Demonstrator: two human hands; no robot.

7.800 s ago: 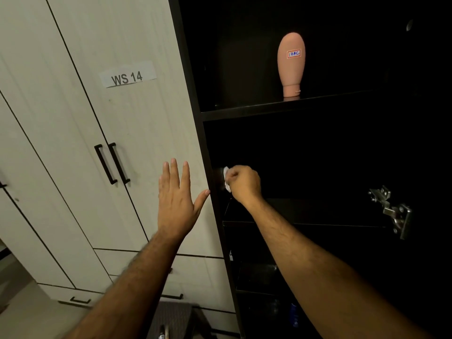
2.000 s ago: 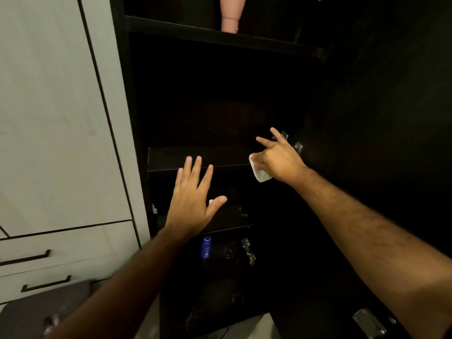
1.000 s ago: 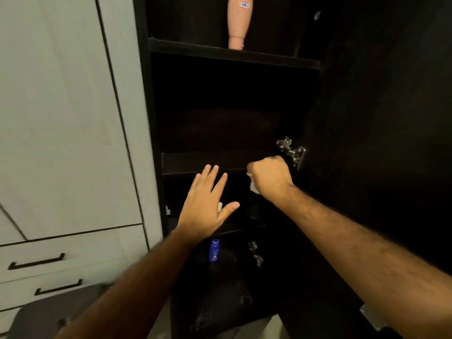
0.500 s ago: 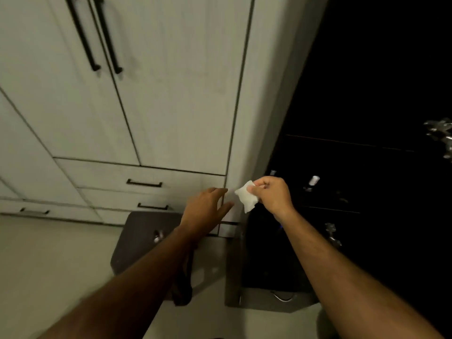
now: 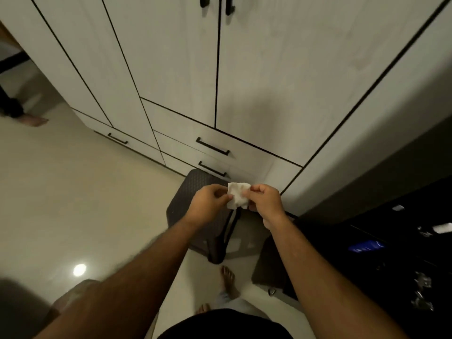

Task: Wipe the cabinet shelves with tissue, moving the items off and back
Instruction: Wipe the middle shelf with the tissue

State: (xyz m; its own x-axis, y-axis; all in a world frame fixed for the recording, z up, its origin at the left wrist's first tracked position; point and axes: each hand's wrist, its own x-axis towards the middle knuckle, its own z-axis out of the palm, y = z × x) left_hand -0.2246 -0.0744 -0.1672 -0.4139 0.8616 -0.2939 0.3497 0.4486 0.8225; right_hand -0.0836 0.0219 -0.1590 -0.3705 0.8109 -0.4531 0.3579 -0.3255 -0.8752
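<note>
Two hands are pinching the white tissue [image 5: 237, 198] between them, left hand [image 5: 209, 206] and right hand [image 5: 265, 200], above the dark stool [image 5: 188, 192], probably refolding it for a clean side before more wiping.

Small crumpled white tissue [image 5: 237, 198] pinched between both hands, above a dark stool [image 5: 195, 192].

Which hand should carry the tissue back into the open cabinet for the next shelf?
Right, probably. Both the left hand and right hand pinch the tissue, but the dark open cabinet lies on the right hand's side.
</note>
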